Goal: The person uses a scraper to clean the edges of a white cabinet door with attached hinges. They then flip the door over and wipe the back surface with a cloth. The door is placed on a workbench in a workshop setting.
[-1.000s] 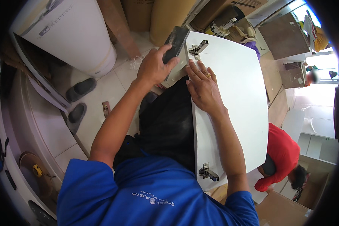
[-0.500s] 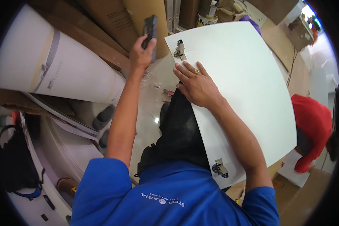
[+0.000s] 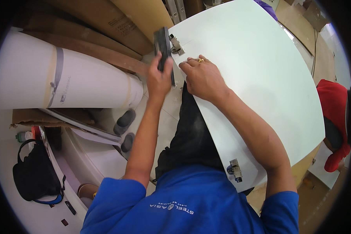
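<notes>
Panel [image 3: 267, 74] fills the middle and right of the head view: a broad white board, its face toward the camera, one long edge running beside the person's black trousers [image 3: 189, 134], with whatever bears it mostly hidden. It looks stiff and fairly heavy for its breadth, probably best carried by two opposite edges, since the smooth, glossy face would give bare fingers little to hold and could scratch. Its edges and corners look like the parts that would chip most easily. Two metal hinges, an upper hinge [image 3: 177, 46] and a lower hinge [image 3: 234, 171], stand up near that long edge; they would make poor handles, as their arms probably swing and could pinch. The right hand [image 3: 206, 80] lies on the panel at this edge, just below the upper hinge, fingers bent; whether it pinches the edge or only presses on the face, I cannot tell. The left hand [image 3: 160, 76] is closed around a dark, oblong block [image 3: 162, 43], thumb on one side and fingers on the other, near its lower end. That block is just beside the panel's edge by the upper hinge; contact between them is unclear. It looks rigid and light enough for one hand, and gripping it nearer the middle should steady it.
</notes>
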A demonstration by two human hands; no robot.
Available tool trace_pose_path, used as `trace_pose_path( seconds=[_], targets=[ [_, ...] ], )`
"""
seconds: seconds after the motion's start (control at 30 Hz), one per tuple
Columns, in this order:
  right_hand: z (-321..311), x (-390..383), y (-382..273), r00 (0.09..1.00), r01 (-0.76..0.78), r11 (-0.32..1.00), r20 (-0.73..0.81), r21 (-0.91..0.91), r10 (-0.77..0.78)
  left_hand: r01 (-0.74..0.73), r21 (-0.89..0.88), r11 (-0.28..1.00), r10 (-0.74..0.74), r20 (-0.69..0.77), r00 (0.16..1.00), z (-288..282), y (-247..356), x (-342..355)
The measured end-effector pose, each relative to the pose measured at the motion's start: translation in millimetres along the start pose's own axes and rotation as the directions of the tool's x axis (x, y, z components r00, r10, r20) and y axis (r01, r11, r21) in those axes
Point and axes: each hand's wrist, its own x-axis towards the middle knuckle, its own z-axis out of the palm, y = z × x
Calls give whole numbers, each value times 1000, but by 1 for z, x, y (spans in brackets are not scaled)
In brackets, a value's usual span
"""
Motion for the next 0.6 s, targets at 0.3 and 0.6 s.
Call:
trace_pose_path(
  seconds=[0.3, 0.6],
  targets=[
    [-2, 3, 1, 997, -73, 997, 20, 27, 73, 87, 6, 996, -87, 27, 996, -20, 3, -3],
    [-4, 3, 1, 996, -92, 995, 10, 37, 92, 82, 57, 995, -83, 19, 996, 14, -10, 64]
  ],
)
